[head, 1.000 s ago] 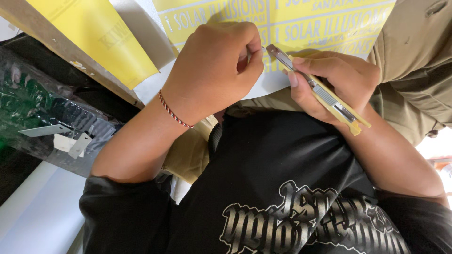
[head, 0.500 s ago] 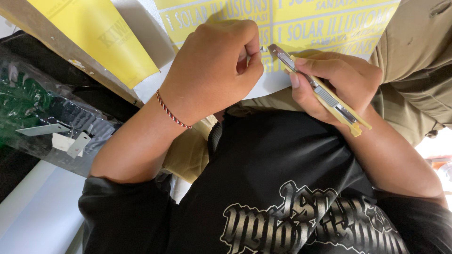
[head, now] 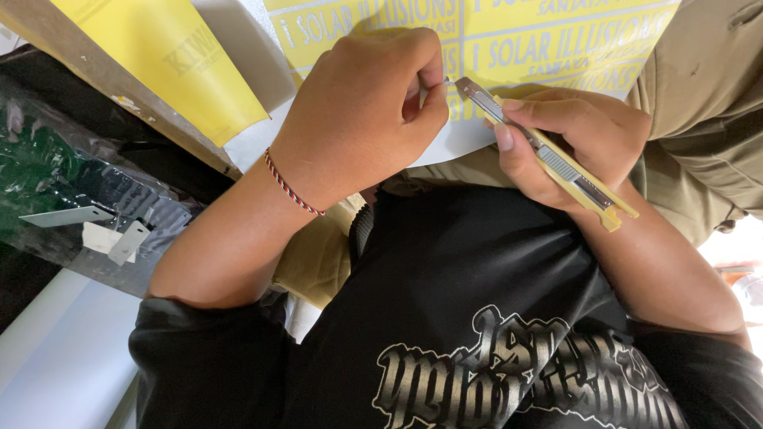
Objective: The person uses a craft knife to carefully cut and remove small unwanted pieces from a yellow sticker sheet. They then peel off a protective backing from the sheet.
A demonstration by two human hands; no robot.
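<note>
Here, hands at work on a yellow sticker sheet (head: 556, 40) laid across the lap.

Close under the sheet's white lower edge, little free room between the two fists. Left hand (head: 362, 111) curled, thumb and forefinger pinched on a tiny scrap. Right hand (head: 572, 143) clamped around a yellow utility knife (head: 548, 155): long axis diagonal, blade tip up-left toward the pinch, butt down-right.

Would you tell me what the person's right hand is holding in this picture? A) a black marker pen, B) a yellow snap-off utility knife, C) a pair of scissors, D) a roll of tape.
B: the right hand grips a yellow utility knife, its blade tip meeting the left hand's fingertips.
</note>
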